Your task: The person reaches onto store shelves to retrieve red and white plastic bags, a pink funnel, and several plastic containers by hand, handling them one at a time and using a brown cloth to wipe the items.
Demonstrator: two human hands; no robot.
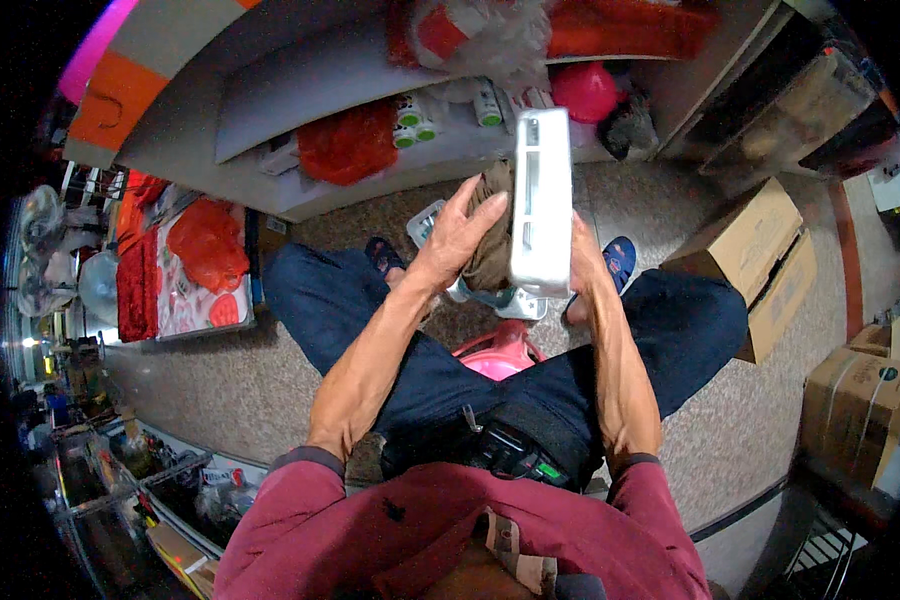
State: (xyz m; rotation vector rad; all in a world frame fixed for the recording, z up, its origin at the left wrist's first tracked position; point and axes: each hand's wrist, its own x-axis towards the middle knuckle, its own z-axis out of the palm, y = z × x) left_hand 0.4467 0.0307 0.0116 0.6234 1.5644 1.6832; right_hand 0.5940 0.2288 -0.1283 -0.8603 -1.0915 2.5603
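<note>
My right hand (586,251) grips the right side of a white box-like object (544,202), long and upright in the view, with slots along its near side; its exact kind is unclear. A crumpled brown cloth (489,251) lies against its left side. My left hand (461,232) holds this cloth, thumb and forefinger spread over it. Below the hands, partly hidden, is a white plastic tray or basket (529,306) on the floor. Another light container part (424,223) shows left of the cloth. A pink plastic stool or basin (499,356) is between my legs.
An open cardboard box (750,247) stands on the floor at right, with a taped carton (855,412) beyond. Ahead, a low shelf (420,176) holds red plastic bags (349,142) and green-marked white containers (487,109). At left, a red bag (208,244) rests on a patterned box.
</note>
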